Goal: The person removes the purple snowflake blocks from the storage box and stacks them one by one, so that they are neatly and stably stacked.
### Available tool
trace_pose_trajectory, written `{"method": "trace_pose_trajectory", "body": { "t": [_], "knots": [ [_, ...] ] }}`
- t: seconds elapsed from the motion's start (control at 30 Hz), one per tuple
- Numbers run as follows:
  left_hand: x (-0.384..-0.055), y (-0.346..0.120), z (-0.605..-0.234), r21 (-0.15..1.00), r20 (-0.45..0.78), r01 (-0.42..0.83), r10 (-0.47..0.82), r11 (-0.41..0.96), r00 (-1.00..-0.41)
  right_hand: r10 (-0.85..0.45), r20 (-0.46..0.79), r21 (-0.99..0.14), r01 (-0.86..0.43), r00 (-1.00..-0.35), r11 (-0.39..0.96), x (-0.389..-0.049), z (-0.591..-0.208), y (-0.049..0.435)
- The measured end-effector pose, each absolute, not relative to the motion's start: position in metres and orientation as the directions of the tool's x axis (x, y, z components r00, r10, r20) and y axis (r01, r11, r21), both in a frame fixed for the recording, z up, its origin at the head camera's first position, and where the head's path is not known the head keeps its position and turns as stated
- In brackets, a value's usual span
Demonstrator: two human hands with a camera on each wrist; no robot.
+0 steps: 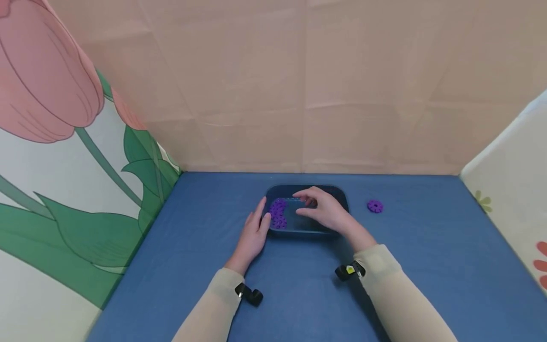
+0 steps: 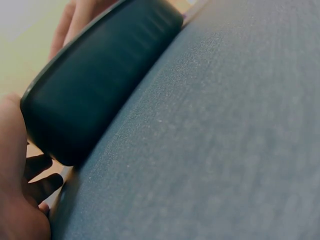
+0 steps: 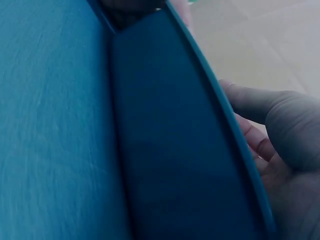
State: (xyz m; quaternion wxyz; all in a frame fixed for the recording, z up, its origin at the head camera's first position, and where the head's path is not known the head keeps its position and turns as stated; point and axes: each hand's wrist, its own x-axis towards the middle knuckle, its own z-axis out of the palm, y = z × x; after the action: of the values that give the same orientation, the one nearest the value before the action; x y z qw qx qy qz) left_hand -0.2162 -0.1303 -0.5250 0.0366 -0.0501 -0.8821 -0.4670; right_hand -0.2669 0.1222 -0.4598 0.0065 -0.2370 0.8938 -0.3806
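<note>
A dark rectangular tray (image 1: 307, 233) lies on the blue table, with several purple notched discs (image 1: 278, 213) grouped at its left end. My left hand (image 1: 253, 232) rests along the tray's left side, fingers extended; the left wrist view has that hand (image 2: 20, 195) beside the tray's corner (image 2: 95, 90). Over the tray's right half hovers my right hand (image 1: 322, 209), its fingers loosely bent and the thumb apart from the index finger. Nothing shows between them. In the right wrist view, this hand (image 3: 285, 145) appears beyond the tray's rim (image 3: 220, 100). Its lower fingers are partly hidden.
One purple notched disc (image 1: 375, 206) lies on the blue table (image 1: 427, 266) to the right of the tray. A beige cloth (image 1: 299, 95) hangs behind the table. Printed panels, the left one with tulips (image 1: 47, 71), stand at both sides.
</note>
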Motion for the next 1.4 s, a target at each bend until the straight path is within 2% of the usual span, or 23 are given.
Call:
{"method": "trace_pose_trajectory", "body": {
  "t": [0.47, 0.73, 1.1, 1.4],
  "knots": [
    [-0.215, -0.131, -0.523, 0.821, 0.129, 0.146, 0.070, 0.553, -0.989, -0.556, 0.051, -0.693, -0.430, -0.829, 0.578, -0.276, -0.469, 0.090],
    [-0.216, -0.132, -0.526, 0.819, 0.134, 0.149, 0.067, 0.554, -0.989, -0.600, 0.000, -0.638, -0.462, -0.800, 0.615, -0.280, -0.477, 0.082],
    [-0.216, -0.132, -0.524, 0.818, 0.131, 0.148, 0.070, 0.556, -0.989, -0.666, 0.015, -0.594, -0.543, -0.746, 0.594, -0.284, -0.488, 0.081],
    [-0.216, -0.133, -0.524, 0.822, 0.123, 0.142, 0.073, 0.551, -0.990, -0.685, 0.002, -0.576, -0.561, -0.729, 0.595, -0.284, -0.489, 0.081]
  ]
}}
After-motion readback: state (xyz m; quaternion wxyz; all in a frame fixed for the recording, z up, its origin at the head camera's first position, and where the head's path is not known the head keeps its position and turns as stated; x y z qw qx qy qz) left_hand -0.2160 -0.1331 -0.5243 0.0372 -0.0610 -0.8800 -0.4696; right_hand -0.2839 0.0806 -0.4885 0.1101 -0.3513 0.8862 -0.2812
